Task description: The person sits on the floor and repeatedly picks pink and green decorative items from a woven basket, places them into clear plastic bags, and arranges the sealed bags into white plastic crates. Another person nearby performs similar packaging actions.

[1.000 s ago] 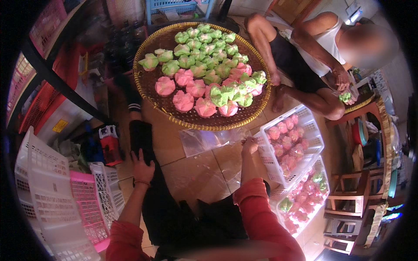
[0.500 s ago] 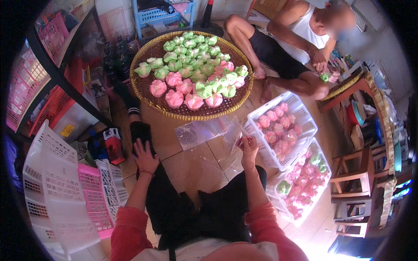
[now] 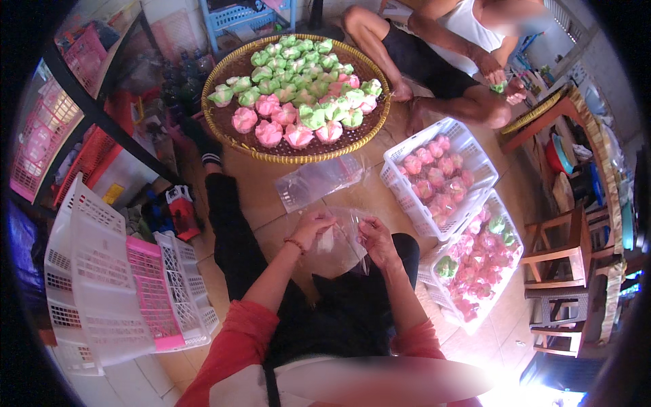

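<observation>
Both my hands are raised over my lap with a clear plastic bag (image 3: 339, 252) stretched between them. My left hand (image 3: 313, 229) pinches the bag's left edge, and my right hand (image 3: 377, 239) grips its right side. Beyond the hands, a pile of flat clear bags (image 3: 319, 183) lies on the tiled floor. Past that stands a round woven tray (image 3: 296, 159) with a yellow rim. It carries many flower-shaped pieces, green ones (image 3: 291, 76) toward the back and pink ones (image 3: 298, 136) along the front.
Two white crates hold wrapped flower-shaped pieces at my right: one crate (image 3: 401, 197) farther off, the other crate (image 3: 432, 290) nearer. Empty crates (image 3: 102, 271) lean at my left, below a dark-framed shelf (image 3: 102, 125). A seated person (image 3: 441, 68) handles a green piece. Wooden stools (image 3: 563, 251) stand far right.
My left hand has come off my left leg to the bag, which now spreads between both hands. My right hand has drawn nearer with it. The view has shifted slightly.
</observation>
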A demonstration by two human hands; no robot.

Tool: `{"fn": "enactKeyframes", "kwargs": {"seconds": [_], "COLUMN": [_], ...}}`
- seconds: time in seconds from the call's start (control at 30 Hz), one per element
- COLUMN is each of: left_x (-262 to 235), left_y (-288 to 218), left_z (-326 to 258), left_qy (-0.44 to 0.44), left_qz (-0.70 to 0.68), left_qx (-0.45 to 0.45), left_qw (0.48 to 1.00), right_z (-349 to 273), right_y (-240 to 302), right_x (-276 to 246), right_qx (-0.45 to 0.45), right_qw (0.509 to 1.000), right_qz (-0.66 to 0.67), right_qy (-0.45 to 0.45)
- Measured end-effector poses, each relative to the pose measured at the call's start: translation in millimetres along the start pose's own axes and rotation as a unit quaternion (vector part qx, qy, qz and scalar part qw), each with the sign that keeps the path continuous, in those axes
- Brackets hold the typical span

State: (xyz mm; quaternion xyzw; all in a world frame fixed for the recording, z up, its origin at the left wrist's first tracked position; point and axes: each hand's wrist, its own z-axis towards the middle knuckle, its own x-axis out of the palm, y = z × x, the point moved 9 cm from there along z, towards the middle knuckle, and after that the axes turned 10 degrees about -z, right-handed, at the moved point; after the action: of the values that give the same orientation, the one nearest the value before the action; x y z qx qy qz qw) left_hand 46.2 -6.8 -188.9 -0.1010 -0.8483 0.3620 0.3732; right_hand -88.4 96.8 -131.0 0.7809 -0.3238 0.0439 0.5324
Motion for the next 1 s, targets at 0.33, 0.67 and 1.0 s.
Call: {"fn": "enactKeyframes", "kwargs": {"seconds": [0.33,0.67,1.0], "left_x": [-78.5,-70.7,-15.0], "left_y": [4.9,-44.1,-69.6], "left_z": [-42.1,-81.4,-95.9], "left_qy": [-0.161,-0.181,-0.112], "left_qz": [-0.066,0.033,0.344], "left_qx": [-0.008,0.116,0.179], "left_qw": [0.985,0.976,0.915], "right_z": [42.2,44.0,-25.7], "right_y": [-42.4,-38.8,1.7], "right_x": [-40.5,-72.2,130.7], "right_qx": [0.017,-0.165,-0.376], "right_qw": [0.995,0.74,0.673], "right_qz": [-0.053,-0.561,-0.637], "right_qy": [-0.077,-0.332,0.002]}}
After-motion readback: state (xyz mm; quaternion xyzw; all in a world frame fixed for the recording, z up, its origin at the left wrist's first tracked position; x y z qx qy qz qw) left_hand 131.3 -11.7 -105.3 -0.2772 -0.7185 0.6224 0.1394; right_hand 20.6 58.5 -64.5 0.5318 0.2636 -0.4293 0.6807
